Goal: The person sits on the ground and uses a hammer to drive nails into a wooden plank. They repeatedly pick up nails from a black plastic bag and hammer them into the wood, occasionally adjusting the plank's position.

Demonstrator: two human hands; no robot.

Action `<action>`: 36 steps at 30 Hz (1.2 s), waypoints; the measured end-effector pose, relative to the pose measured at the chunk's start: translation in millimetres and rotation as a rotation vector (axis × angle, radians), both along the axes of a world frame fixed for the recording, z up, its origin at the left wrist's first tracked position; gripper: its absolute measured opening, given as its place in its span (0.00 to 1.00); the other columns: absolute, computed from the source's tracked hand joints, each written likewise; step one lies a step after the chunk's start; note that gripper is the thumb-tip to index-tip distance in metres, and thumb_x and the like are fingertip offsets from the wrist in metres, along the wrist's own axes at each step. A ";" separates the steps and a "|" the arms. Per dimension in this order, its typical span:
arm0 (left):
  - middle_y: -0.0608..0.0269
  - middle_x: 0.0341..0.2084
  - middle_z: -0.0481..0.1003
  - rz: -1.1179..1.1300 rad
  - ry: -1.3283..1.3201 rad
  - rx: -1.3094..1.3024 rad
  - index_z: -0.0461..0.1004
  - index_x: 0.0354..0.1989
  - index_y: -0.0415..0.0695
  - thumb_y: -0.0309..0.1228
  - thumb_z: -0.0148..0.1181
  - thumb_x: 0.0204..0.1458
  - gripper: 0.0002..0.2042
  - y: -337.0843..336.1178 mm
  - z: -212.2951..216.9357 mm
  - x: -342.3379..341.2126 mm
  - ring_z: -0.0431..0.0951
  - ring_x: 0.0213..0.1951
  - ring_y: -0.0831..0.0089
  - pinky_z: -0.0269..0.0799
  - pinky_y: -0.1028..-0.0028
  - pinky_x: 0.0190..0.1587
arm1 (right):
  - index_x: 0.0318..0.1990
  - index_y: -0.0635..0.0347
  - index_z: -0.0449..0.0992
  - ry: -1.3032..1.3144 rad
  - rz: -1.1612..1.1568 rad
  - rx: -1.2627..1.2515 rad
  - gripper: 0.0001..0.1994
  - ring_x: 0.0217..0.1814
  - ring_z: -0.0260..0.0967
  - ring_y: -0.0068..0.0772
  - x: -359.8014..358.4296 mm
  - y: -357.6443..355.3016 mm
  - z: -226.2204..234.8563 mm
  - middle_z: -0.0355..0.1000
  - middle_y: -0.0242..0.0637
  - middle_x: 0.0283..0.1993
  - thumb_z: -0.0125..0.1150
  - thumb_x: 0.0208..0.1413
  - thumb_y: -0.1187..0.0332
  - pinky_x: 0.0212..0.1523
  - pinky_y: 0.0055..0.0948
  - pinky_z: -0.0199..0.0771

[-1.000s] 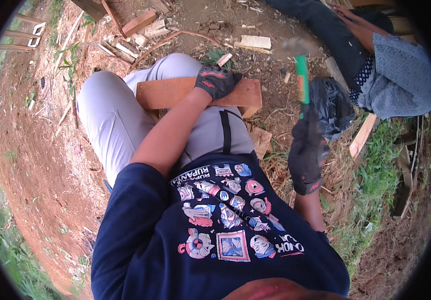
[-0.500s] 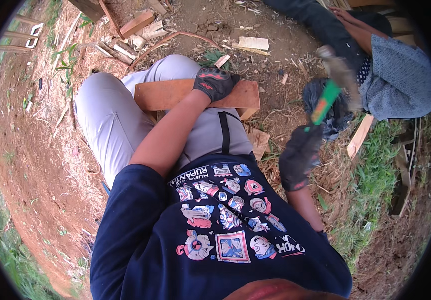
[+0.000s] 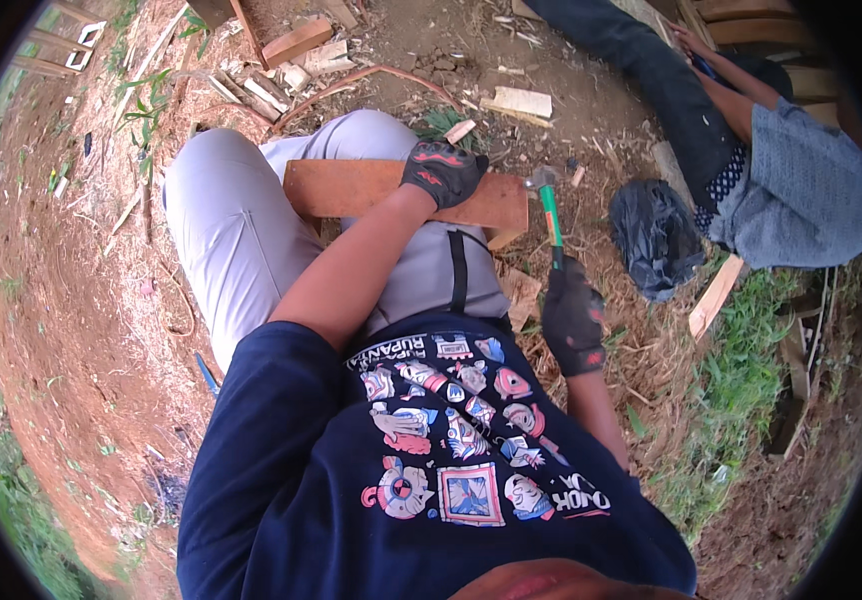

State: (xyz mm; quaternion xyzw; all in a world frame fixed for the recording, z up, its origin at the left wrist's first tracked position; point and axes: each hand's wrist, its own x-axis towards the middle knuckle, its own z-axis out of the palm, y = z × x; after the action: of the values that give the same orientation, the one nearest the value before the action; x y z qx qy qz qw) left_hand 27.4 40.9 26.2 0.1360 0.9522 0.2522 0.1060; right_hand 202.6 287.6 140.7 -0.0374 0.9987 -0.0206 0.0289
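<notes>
A reddish-brown wooden piece [image 3: 361,190], with a board on top and another part showing beneath its right end, lies across my thighs. My left hand [image 3: 445,172], in a black and red glove, is closed over the board's upper edge, right of its middle. In my gloved right hand [image 3: 573,318] is a hammer [image 3: 552,215] with a green and black handle, gripped low on the shaft. The metal head is at the board's right end; whether it touches the wood I cannot tell. Any nail there is too small to make out.
A person in dark trousers [image 3: 641,75] with a grey cloth [image 3: 801,185] sits at the far right. Beside them lies a black plastic bag [image 3: 654,238]. Wood offcuts [image 3: 523,102] and a brick-like block [image 3: 297,43] are scattered on the soil ahead. A pale wooden strip [image 3: 717,297] rests near the grass.
The hammer has swung left and down from its raised position over the bag to the board's right end. My left hand still holds the board.
</notes>
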 end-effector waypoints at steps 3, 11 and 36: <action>0.48 0.42 0.87 0.078 0.085 0.042 0.88 0.40 0.46 0.51 0.49 0.69 0.25 -16.2 -3.8 8.1 0.87 0.46 0.49 0.80 0.52 0.54 | 0.64 0.62 0.72 0.206 -0.086 -0.234 0.17 0.35 0.79 0.58 -15.9 -36.3 80.7 0.79 0.52 0.39 0.50 0.76 0.65 0.34 0.55 0.76; 0.50 0.42 0.87 0.106 0.141 0.048 0.86 0.41 0.48 0.46 0.47 0.68 0.21 -3.4 -19.1 4.1 0.86 0.46 0.50 0.80 0.50 0.51 | 0.59 0.57 0.74 -0.142 0.015 -0.017 0.15 0.40 0.81 0.63 -8.5 -10.8 27.5 0.80 0.60 0.38 0.51 0.77 0.59 0.36 0.57 0.77; 0.46 0.38 0.86 0.120 -0.101 0.017 0.87 0.45 0.47 0.55 0.45 0.72 0.28 5.6 66.8 13.4 0.86 0.42 0.43 0.79 0.45 0.50 | 0.44 0.59 0.77 0.042 -0.601 -0.846 0.16 0.26 0.77 0.38 -65.3 -1.5 -1.7 0.76 0.39 0.30 0.63 0.72 0.54 0.27 0.42 0.74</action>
State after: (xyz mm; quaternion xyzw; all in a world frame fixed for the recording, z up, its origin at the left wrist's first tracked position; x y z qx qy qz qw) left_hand 40.8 46.5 93.0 0.0667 0.9499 0.2727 0.1375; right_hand 137.3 286.0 139.0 0.2423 0.8700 -0.4291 -0.0158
